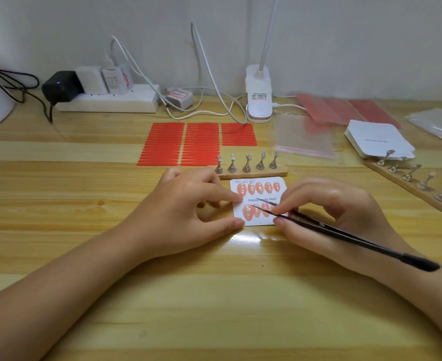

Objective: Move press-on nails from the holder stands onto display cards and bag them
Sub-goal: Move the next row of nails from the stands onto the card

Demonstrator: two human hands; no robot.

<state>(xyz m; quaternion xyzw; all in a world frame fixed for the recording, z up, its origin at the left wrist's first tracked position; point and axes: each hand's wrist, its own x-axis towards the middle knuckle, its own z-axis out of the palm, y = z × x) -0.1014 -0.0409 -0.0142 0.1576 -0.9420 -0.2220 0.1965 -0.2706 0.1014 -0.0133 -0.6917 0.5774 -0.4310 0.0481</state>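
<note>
At table centre the display card (260, 204) lies pinned by left hand (188, 204) fingertips at its 9 o'clock edge, while right hand (326, 212) pinches tweezers (339, 233), tips pointing 10 o'clock over the bottom-row nails (256, 211).

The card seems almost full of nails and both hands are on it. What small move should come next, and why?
Probably lift the tweezers off the display card with the right hand and check the bottom row. The top row shows five orange nails; the bottom row is partly hidden by that hand. The left hand steadies the card, and the holder stands behind look empty.
</note>
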